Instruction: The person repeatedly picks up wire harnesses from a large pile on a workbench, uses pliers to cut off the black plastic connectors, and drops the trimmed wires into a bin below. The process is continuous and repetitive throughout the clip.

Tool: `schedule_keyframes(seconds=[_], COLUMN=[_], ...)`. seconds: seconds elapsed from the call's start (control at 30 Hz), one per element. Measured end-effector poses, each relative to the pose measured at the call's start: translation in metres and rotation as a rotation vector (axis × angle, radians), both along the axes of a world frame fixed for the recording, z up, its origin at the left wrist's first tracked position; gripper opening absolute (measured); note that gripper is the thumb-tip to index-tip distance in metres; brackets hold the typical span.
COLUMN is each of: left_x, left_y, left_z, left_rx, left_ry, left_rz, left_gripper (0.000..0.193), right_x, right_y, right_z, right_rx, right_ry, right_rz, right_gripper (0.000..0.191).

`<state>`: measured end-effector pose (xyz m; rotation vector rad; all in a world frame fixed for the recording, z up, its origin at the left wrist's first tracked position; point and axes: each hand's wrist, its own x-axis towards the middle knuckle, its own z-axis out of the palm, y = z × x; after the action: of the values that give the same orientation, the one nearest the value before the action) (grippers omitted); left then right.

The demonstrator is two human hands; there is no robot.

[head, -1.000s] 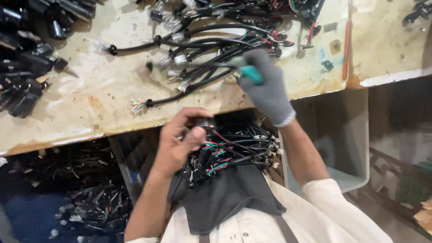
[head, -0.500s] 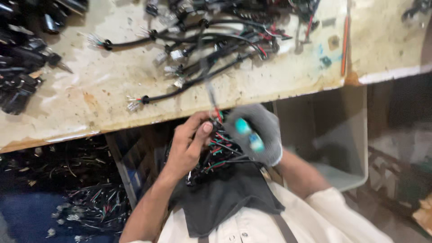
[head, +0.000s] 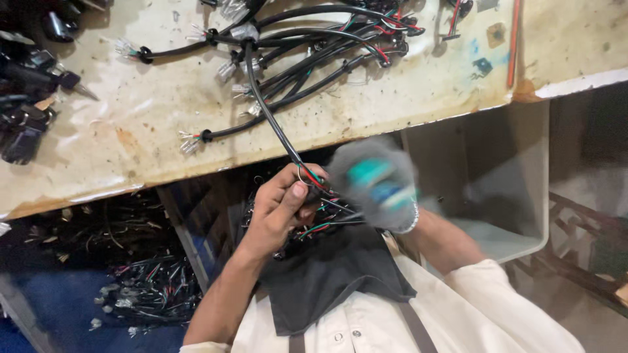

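My bare left hand (head: 280, 212) pinches the end of a black sheathed cable (head: 268, 117) with red, green and white wires, just below the bench edge. The cable runs up onto the bench into a pile of similar black cable harnesses (head: 314, 46). My right hand (head: 376, 186) wears a grey glove with teal and blue patches and is blurred; it sits right beside the left hand, closed around the same wire ends. More loose coloured wires (head: 320, 225) lie in my lap on a dark apron.
A worn beige workbench (head: 118, 144) fills the top. Black connectors and parts (head: 26, 91) lie at its left end. A pale plastic bin (head: 510, 196) stands at the right under the bench. Heaps of wire scraps (head: 144, 294) cover the floor at the left.
My right hand came down from the harness pile on the bench to my lap, drawing one black cable over the bench edge. Both hands now meet at its wire end.
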<state>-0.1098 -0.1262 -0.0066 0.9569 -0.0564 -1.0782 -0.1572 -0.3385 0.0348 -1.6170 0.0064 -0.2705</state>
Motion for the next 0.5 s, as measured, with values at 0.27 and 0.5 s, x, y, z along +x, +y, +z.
schedule_keyframes(seconds=[0.27,0.5], left_x=[-0.02,0.001], left_y=[0.005,-0.007], left_z=[-0.002,0.021], left_rx=[0.006,0.475], left_ry=[-0.221,-1.385], left_rz=[0.088,-0.487], left_gripper=[0.05,0.065], right_x=[-0.018,0.019], right_y=[0.018,-0.003], right_z=[0.004,0.005], right_rx=[1.086,0.572], right_ry=[0.008,0.115], right_rz=[-0.043,-0.36], right_gripper=[0.029,0.016])
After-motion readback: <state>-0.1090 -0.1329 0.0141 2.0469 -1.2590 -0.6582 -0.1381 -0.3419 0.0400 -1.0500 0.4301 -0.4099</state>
